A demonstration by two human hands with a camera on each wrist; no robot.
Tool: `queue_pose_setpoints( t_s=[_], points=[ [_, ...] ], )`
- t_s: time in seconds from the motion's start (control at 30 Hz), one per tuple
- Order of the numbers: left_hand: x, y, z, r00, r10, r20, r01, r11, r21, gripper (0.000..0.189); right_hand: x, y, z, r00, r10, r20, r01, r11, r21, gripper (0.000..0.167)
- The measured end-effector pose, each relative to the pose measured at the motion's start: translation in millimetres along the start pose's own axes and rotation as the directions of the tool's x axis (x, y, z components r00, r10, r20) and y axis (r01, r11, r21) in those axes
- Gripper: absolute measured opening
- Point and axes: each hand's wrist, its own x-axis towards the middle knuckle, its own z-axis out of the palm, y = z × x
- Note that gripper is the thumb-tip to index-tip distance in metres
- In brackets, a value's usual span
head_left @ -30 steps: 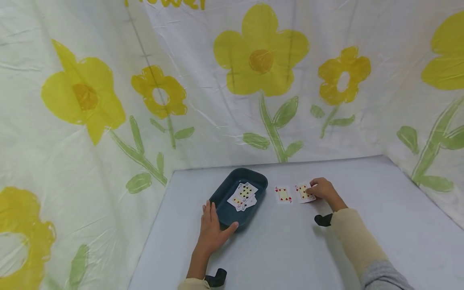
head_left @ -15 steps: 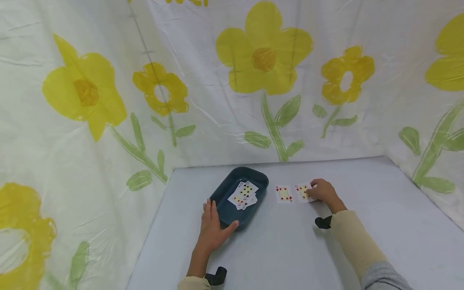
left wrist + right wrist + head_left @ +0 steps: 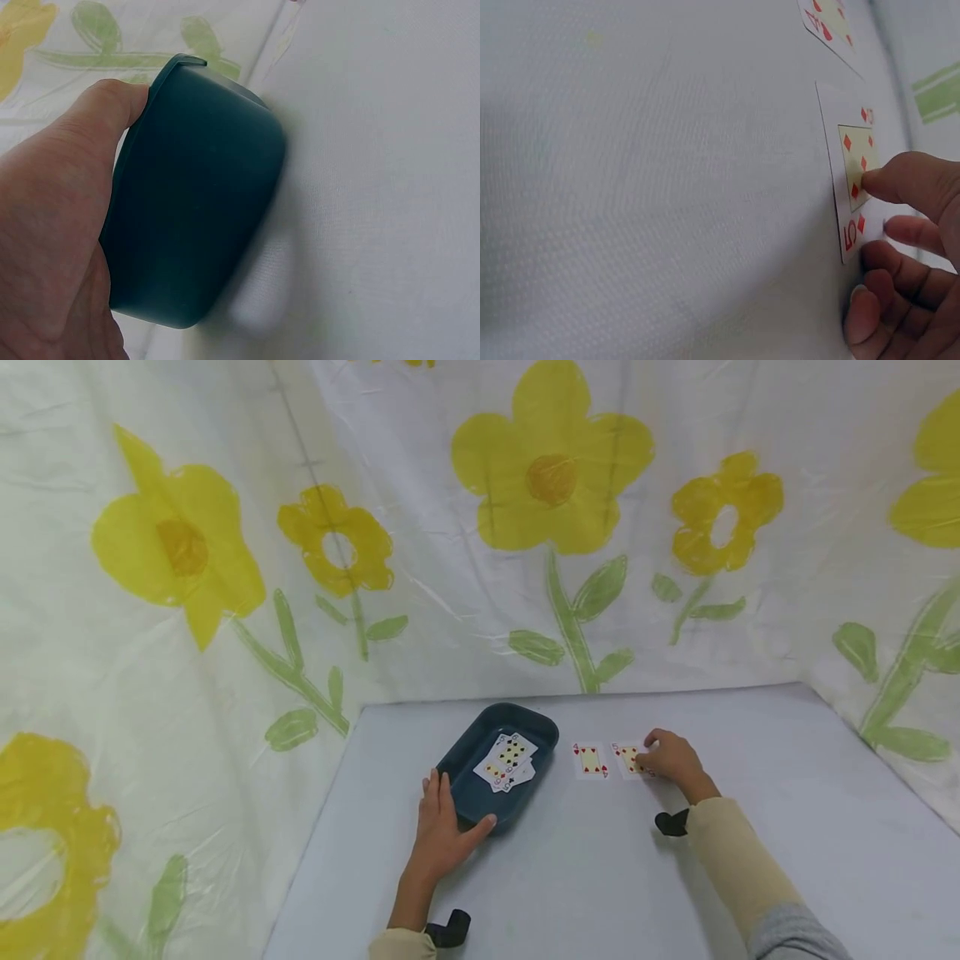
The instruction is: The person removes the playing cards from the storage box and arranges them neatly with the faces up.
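Touching a five point(image 3: 624, 762) and a tub point(image 3: 476, 804)

Head view: the five is thin, so a hard push could slide it into the four point(image 3: 591, 760). It lies on the bench point(image 3: 570, 868), right under the right hand's point(image 3: 678, 762) tips. The left hand point(image 3: 441, 837), fingers apart, touches the tub of cards point(image 3: 510, 758).

Left wrist: its thumb point(image 3: 124, 97) is on the edge; leaning could tip the tub.

Right wrist: a fingertip point(image 3: 881, 182) is on the five, others curl; I can't tell if they pinch.
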Motion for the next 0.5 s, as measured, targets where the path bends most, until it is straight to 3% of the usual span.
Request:
queue_pose_setpoints(
  t_s=[0.3, 0.5],
  points=[
    [1.8, 0.8, -1.2, 1.000, 0.006, 0.009, -0.006, 1.000, 0.014, 0.117, 6.9, -0.1, -6.5, 1.000, -0.010, 0.030, 0.010, 1.000, -0.019, 0.038],
    [3.4, 0.0, -0.3, 1.000, 0.005, 0.012, -0.005, 1.000, 0.024, 0.116, 18.3, -24.4, -19.3, 0.997, -0.078, -0.015, 0.078, 0.997, 0.014, 0.034]
  ],
)
